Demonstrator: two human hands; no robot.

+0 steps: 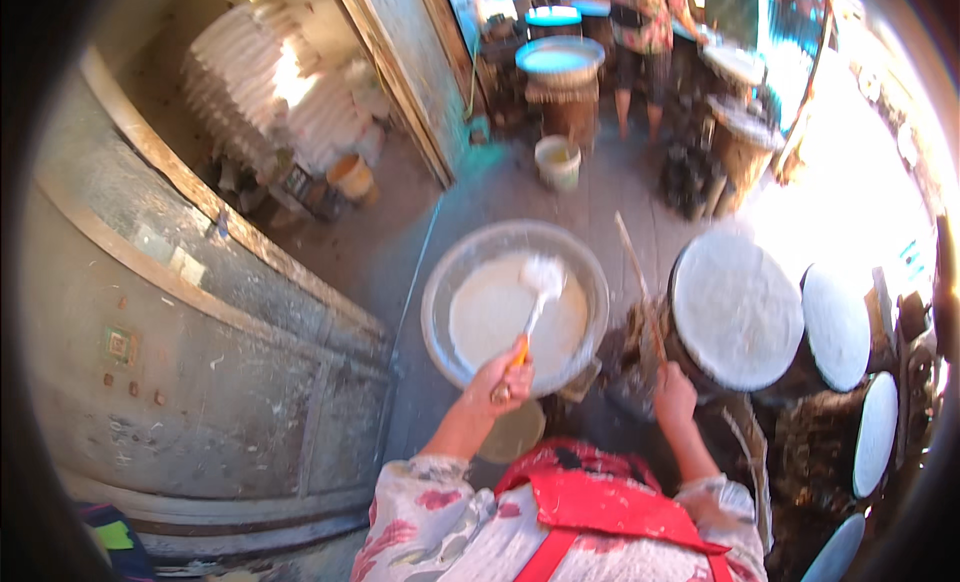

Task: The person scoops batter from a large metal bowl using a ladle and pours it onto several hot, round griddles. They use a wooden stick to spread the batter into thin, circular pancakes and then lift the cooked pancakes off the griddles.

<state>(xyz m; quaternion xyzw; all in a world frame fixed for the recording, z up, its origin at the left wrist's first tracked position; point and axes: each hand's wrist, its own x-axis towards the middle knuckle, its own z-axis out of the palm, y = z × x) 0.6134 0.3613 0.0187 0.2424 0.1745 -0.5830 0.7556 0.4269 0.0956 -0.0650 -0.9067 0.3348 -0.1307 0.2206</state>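
My left hand (501,381) grips the orange handle of a ladle (535,316). The ladle's white, coated bowl is over a wide basin (437,312) of milky white liquid (487,319). In my right hand (675,397) is a long thin wooden stick (637,271), pointing forward between the basin and a round white-topped pot or stove (737,310). Whether that white top is cloth or a coated plate, I cannot tell. Below my left wrist, a round pale lid or container (515,432) is partly hidden.
More round white tops (836,327) curve along the right side. Ahead are a small bucket (558,162), a filled basin (559,57) on a stand, and a person (649,42) standing. A grey wall (225,402) runs along my left; stacked sacks (247,87) lie beyond the doorway.
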